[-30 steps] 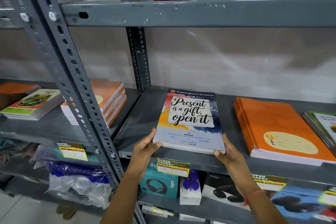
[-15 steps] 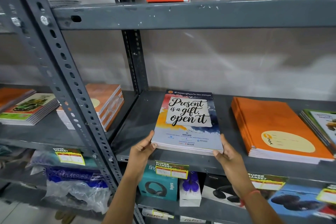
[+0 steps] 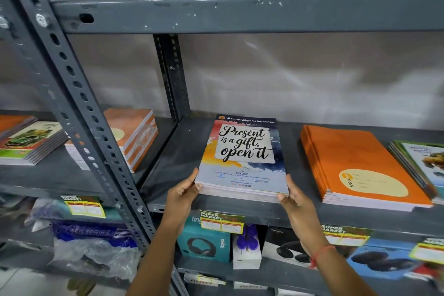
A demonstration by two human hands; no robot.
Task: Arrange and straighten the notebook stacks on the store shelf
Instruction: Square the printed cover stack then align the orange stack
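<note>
Both hands pinch the front corners of the notebook stack (image 3: 242,163) on the shelf (image 3: 173,163): left hand (image 3: 181,193), right hand (image 3: 294,199). Its long axis runs straight back, away from them, so squaring looks like an even push.

a big grey metal rack (image 3: 240,14) is standing against a pale grey wall (image 3: 300,74). its slanted post (image 3: 79,94) is showing a row of little holes, and white chips are dotting the paint on the top beam. soft light is falling on the wall and making it look a bit shiny. down in the left corner, a small piece of light floor (image 3: 21,283) is peeking out under the bottom shelf.
</note>
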